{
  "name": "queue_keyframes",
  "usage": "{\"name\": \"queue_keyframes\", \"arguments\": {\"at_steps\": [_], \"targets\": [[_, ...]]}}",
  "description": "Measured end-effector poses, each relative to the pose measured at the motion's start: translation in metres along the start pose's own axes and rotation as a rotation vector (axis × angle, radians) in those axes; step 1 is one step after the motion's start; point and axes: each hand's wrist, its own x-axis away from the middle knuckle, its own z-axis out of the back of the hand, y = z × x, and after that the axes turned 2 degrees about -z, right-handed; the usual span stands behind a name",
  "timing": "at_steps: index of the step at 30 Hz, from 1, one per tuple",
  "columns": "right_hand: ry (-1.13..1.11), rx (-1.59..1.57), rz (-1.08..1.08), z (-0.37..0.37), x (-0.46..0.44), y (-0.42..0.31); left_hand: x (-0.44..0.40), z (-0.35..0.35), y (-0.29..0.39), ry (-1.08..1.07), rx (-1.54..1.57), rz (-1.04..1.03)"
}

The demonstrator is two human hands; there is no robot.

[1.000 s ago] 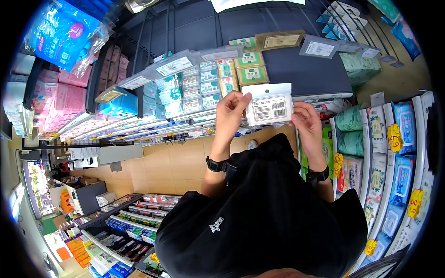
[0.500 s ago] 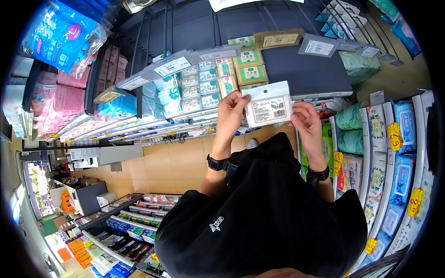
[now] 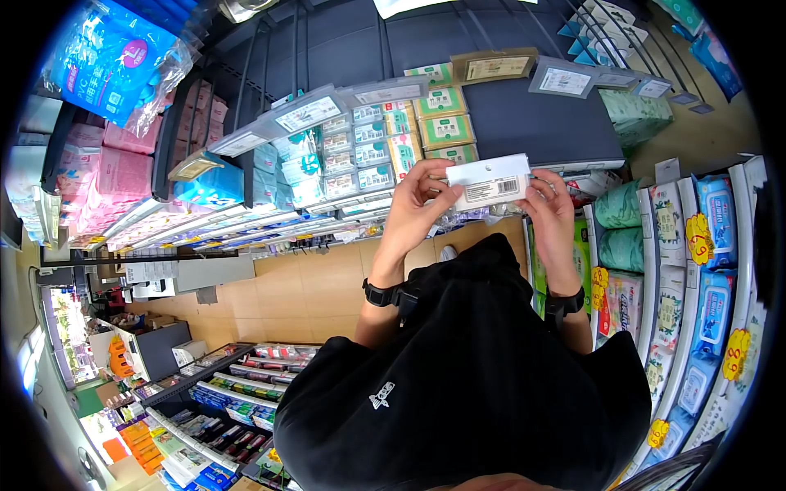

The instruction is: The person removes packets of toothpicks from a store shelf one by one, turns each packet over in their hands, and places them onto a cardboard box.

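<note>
Between my two hands is a small white retail packet (image 3: 490, 182) with a printed barcode label and a hang tab. It is tilted, so its face looks foreshortened. My left hand (image 3: 422, 204) pinches its left end, thumb on the front and fingers behind. At the right end, my right hand (image 3: 550, 206) grips the edge between thumb and fingers. Just beyond the packet, green and yellow boxes (image 3: 446, 131) sit in stacks on the dark shelf (image 3: 540, 123). Smaller white and teal packs (image 3: 372, 155) stand in columns to their left.
Metal hooks with price tags (image 3: 308, 113) stick out above the shelf. Pink packs (image 3: 123, 172) and a blue glove bag (image 3: 110, 65) are at the left. Wet-wipe packs (image 3: 711, 307) line the right shelving. A tiled aisle floor (image 3: 303, 282) and a lower shelf of goods (image 3: 237, 393) lie behind.
The packet has tipped so that its labelled face appears narrower, and it has shifted slightly right. Both hands have moved a little right with it, still gripping its ends.
</note>
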Motion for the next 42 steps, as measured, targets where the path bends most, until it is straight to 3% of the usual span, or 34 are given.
{"name": "queue_keyframes", "arguments": {"at_steps": [5,7,11,17,20,23,26,32,42], "targets": [[-0.037,-0.097,-0.065,0.011,-0.007,-0.003,0.004,0.008,-0.003,-0.176,0.086,0.027],[-0.058,-0.099,-0.074,0.010,-0.007,-0.004,0.002,0.009,-0.007,-0.352,0.071,0.123],[-0.251,0.053,-0.193,0.000,-0.001,-0.010,0.005,-0.004,-0.007,-0.374,-0.014,0.322],[-0.350,0.148,-0.248,-0.006,0.003,-0.004,0.007,-0.008,0.000,-0.472,-0.149,0.291],[-0.307,0.103,-0.264,-0.004,0.003,0.001,0.008,-0.003,-0.006,-0.408,-0.147,0.252],[-0.274,0.116,-0.218,0.000,0.005,0.000,0.008,0.002,-0.014,-0.222,0.042,0.209],[-0.292,-0.040,-0.165,0.004,0.006,-0.004,0.007,0.007,-0.024,-0.048,0.150,0.054],[-0.205,0.151,0.013,-0.004,0.007,-0.009,0.011,0.006,-0.019,0.007,0.098,-0.028],[-0.202,0.198,0.029,0.002,0.004,-0.007,0.016,0.011,-0.018,0.081,-0.018,-0.018]]}}
